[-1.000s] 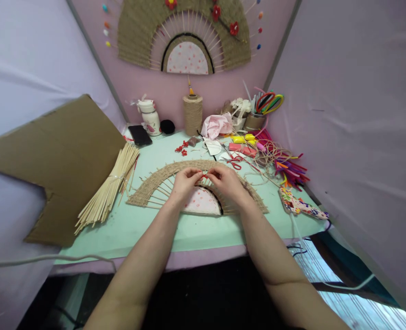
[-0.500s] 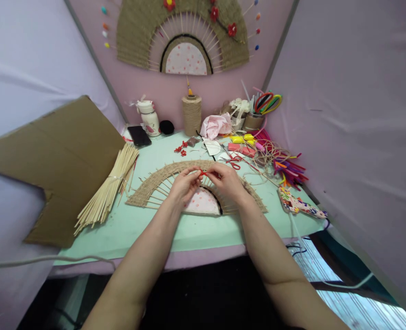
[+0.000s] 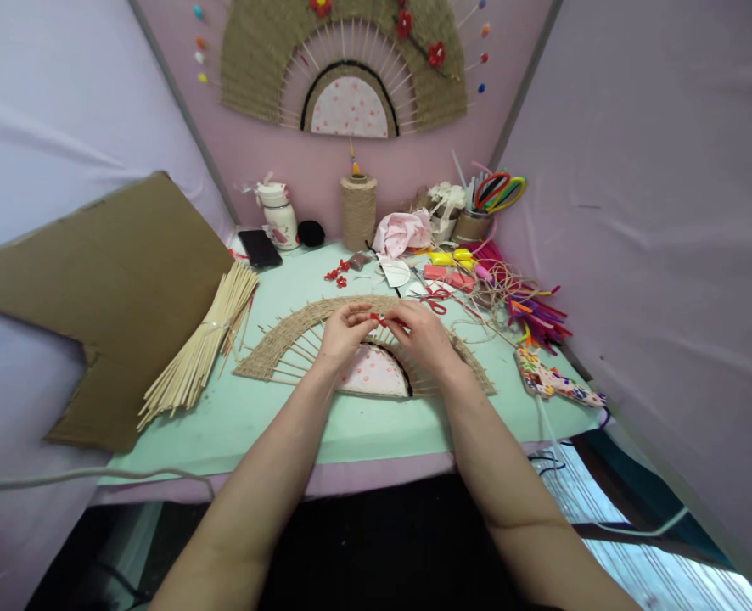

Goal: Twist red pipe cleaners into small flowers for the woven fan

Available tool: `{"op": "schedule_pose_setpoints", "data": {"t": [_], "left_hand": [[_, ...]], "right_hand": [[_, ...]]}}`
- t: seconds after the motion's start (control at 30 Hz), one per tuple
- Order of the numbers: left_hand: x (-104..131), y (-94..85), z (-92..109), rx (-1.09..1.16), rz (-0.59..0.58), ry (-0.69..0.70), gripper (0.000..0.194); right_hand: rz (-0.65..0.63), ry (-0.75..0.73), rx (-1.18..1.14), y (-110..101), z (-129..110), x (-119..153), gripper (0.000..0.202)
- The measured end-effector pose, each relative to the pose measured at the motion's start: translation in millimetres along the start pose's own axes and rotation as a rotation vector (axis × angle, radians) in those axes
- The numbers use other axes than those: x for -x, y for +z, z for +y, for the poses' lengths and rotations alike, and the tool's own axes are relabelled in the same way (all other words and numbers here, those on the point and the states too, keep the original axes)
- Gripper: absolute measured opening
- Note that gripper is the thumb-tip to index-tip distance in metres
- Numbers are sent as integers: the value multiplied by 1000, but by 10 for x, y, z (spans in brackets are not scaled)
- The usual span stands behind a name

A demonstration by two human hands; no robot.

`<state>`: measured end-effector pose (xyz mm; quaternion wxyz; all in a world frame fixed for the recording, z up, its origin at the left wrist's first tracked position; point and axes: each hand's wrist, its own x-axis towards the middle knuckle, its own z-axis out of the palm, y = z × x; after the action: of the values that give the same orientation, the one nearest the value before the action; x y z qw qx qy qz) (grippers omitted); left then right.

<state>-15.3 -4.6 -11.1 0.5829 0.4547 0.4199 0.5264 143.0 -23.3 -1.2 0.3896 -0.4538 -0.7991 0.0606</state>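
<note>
My left hand [image 3: 345, 338] and my right hand [image 3: 418, 333] meet above a woven twine fan [image 3: 293, 333] that lies on the table. Between their fingertips is a short, bent piece of red pipe cleaner [image 3: 377, 319], pinched from both sides. Its exact shape is too small to make out. Sticks radiate across the fan from a half-round centre piece [image 3: 376, 373] of white cloth with pink dots and a black edge. Small red flowers [image 3: 338, 273] lie just behind the fan, and red-handled scissors [image 3: 436, 299] rest to the right of them.
A tied bundle of thin sticks [image 3: 201, 344] leans by cardboard [image 3: 102, 280] on the left. Behind stand a bottle [image 3: 279, 219], a phone [image 3: 260, 249] and a twine spool [image 3: 358, 212]. Rightward lie colourful pipe cleaners [image 3: 535, 314] and a cloth-covered glue gun [image 3: 558, 380]. A finished fan [image 3: 255, 76] hangs behind.
My hands still pinch the red piece above the fan. My left fingers have shifted slightly and spread a little. The view has tilted very slightly.
</note>
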Motion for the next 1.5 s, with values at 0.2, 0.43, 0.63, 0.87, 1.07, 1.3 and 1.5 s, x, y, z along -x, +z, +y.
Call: {"op": "schedule_pose_setpoints", "data": {"t": [0.2,0.43,0.63,0.87,1.07,1.3,1.5], "left_hand": [[7,10,-15,-166,-8,17,29],[16,-30,31,-133,-130,-127,36],[-11,-52,-30,-155,-135,-127,39],[18,-30,-53,-305,-63,-69,21],[12,-36,-65,-263,-37,-32,16],[50,-17,8,-324,-96,-20,17],[71,25,23,-443,-114,-27,14]], "right_hand": [[-20,-4,65,43,21,9,20],[-41,56,8,48,90,-2,11],[-34,59,14,24,72,-2,12],[-33,42,11,34,66,-5,12],[-36,78,-68,13,58,2,12],[-7,243,-351,40,125,13,18],[-86,327,-405,27,91,-7,11]]}}
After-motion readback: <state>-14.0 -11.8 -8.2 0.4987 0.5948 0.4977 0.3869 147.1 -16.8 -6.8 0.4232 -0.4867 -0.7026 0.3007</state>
